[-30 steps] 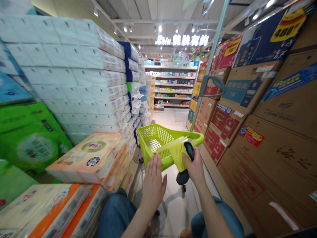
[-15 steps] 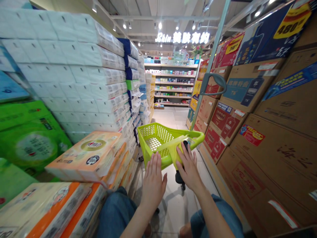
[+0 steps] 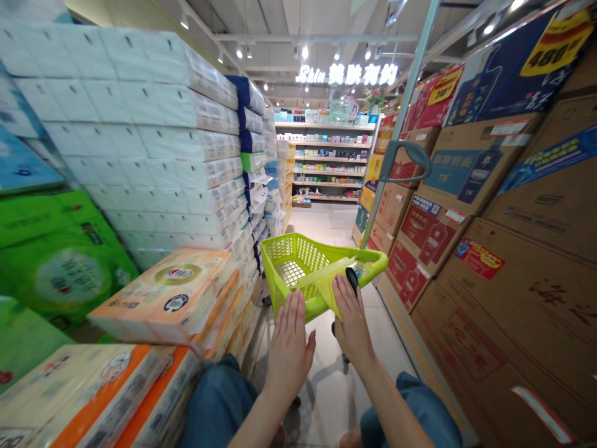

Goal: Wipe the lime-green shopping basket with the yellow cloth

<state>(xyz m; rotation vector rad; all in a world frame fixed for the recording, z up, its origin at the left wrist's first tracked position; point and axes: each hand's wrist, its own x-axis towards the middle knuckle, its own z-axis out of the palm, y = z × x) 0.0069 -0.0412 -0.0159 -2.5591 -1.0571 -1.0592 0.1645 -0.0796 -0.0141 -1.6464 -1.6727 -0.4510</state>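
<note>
A lime-green plastic shopping basket on wheels stands in the aisle right in front of me, with nothing visible inside. My left hand lies flat with fingers stretched out against the basket's near rim. My right hand rests open on the near right corner, its fingers laid over the green handle mount and the black knob. A grey telescopic handle rises from the basket toward the upper right. My knees in blue jeans show at the bottom.
Stacked tissue packs and orange packs wall the left side. Cardboard cartons line the right. The tiled aisle floor runs ahead to product shelves.
My right hand let go of the black knob and opened, its fingers now lying flat on the basket's corner. The left hand stayed on the rim.
</note>
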